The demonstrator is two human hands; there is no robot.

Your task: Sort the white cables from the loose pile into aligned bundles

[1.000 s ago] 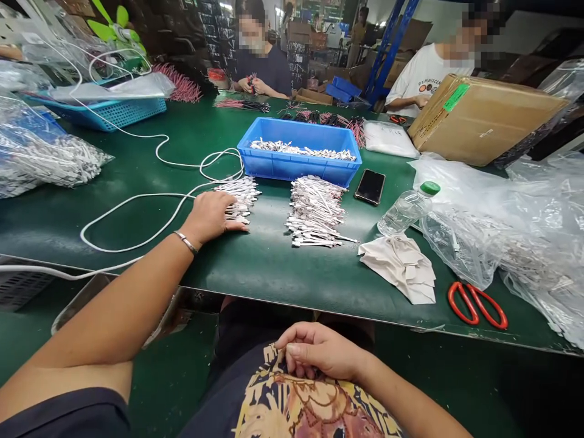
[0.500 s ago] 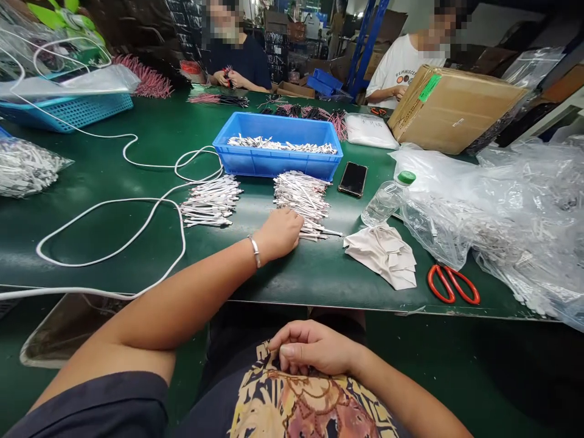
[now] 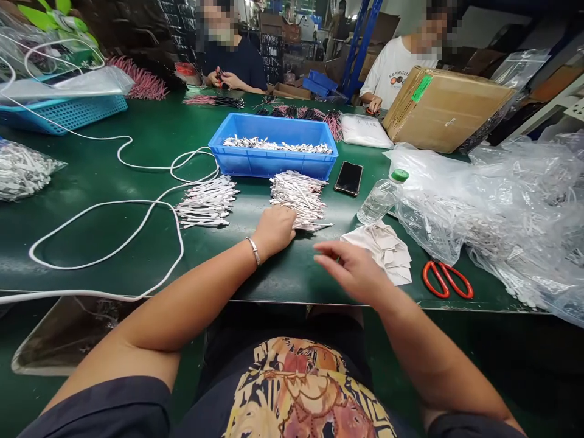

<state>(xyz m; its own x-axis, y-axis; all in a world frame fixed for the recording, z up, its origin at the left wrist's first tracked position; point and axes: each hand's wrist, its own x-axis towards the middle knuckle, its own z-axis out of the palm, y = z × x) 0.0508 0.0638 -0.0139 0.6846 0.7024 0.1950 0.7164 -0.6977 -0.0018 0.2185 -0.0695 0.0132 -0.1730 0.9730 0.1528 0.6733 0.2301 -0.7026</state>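
Observation:
My left hand (image 3: 275,232) rests with curled fingers at the lower left edge of a pile of short white cables (image 3: 301,198); its fingertips are hidden, so what they pinch cannot be made out. My right hand (image 3: 353,267) hovers over the table's front part, thumb and forefinger apart, holding nothing. It is right of the left hand, beside a crumpled pale cloth (image 3: 387,246). Another stack of white cables (image 3: 207,202) lies to the left. Behind both stands a blue bin (image 3: 274,163) with many small white pieces (image 3: 278,145) inside.
A long white cord (image 3: 109,266) loops over the left side. On the right are a phone (image 3: 349,178), a clear bottle (image 3: 376,201), red-handled scissors (image 3: 447,280) and large plastic bags (image 3: 497,219). A cardboard box (image 3: 447,109) stands behind. Two people sit across the green table (image 3: 274,280).
My right hand has risen from my lap to above the table, its thumb and forefinger now apart. My left hand stays at the cable pile. The view has shifted slightly.

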